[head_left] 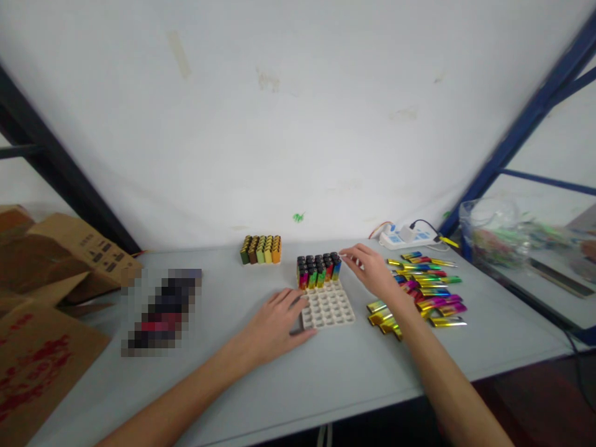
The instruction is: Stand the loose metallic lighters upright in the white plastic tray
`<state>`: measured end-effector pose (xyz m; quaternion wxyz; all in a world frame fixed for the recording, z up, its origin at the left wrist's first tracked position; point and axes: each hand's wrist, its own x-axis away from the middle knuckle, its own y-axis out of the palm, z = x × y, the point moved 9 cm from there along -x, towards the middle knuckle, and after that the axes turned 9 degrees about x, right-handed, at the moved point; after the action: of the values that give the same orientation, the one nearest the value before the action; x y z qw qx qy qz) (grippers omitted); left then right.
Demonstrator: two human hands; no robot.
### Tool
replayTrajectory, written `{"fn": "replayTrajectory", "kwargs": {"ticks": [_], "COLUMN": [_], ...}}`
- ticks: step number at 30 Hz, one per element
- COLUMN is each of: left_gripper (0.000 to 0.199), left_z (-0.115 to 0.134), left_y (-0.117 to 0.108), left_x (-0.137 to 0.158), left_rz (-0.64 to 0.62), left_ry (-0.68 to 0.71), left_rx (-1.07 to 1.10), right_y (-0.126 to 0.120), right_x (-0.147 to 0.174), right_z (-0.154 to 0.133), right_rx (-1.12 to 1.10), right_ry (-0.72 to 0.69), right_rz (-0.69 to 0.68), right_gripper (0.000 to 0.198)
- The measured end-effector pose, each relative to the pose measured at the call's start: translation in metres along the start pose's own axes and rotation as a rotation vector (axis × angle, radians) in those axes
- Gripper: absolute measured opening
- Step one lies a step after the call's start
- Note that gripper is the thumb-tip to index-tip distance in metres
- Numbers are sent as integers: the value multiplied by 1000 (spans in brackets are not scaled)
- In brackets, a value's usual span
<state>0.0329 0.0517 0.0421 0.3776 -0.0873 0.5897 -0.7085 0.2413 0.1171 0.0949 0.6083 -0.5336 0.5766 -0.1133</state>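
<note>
A white tray [328, 308] with rows of small pockets lies on the table. Lighters [318, 270] with black tops and shiny multicoloured bodies stand upright in its far rows; the near pockets are bare. My left hand [278, 323] rests at the tray's left side, fingers apart, with its fingertips at the edge and its thumb by the near corner. My right hand [370, 267] is at the far right corner of the lighters, its fingertips pinched together. A small whitish spot shows at the fingertips, too small to name.
Loose shiny metallic sleeves [428, 288] lie in a heap on the right. A block of upright yellow, green and brown cases [261, 249] stands at the back. There are a power strip [405, 237], cardboard boxes [46, 347], a blurred-out item [162, 310] and a plastic bag [498, 233].
</note>
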Motion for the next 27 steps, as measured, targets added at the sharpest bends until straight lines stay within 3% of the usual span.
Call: {"fn": "replayTrajectory", "kwargs": {"ticks": [2, 6, 11, 15, 22, 27], "left_gripper": [48, 47, 47, 48, 48, 48], "left_z": [0, 0, -2, -3, -3, -4], "left_y": [1, 0, -1, 0, 1, 1], "left_x": [0, 0, 0, 0, 1, 1], "left_rz": [-8, 0, 11, 11, 4, 22], "left_ry": [3, 6, -1, -6, -1, 2], "left_rx": [-4, 20, 27, 35, 40, 45], "right_y": [-5, -11, -10, 1, 23, 13], "right_x": [4, 30, 56, 53, 33, 13], "right_z": [37, 119, 158, 152, 106, 53], "right_rx": [139, 454, 526, 517, 419, 159], "right_ry": [111, 465, 612, 572, 392, 145], "right_rz": [-27, -193, -299, -344, -375, -188], "right_gripper": [22, 31, 35, 38, 24, 23]}}
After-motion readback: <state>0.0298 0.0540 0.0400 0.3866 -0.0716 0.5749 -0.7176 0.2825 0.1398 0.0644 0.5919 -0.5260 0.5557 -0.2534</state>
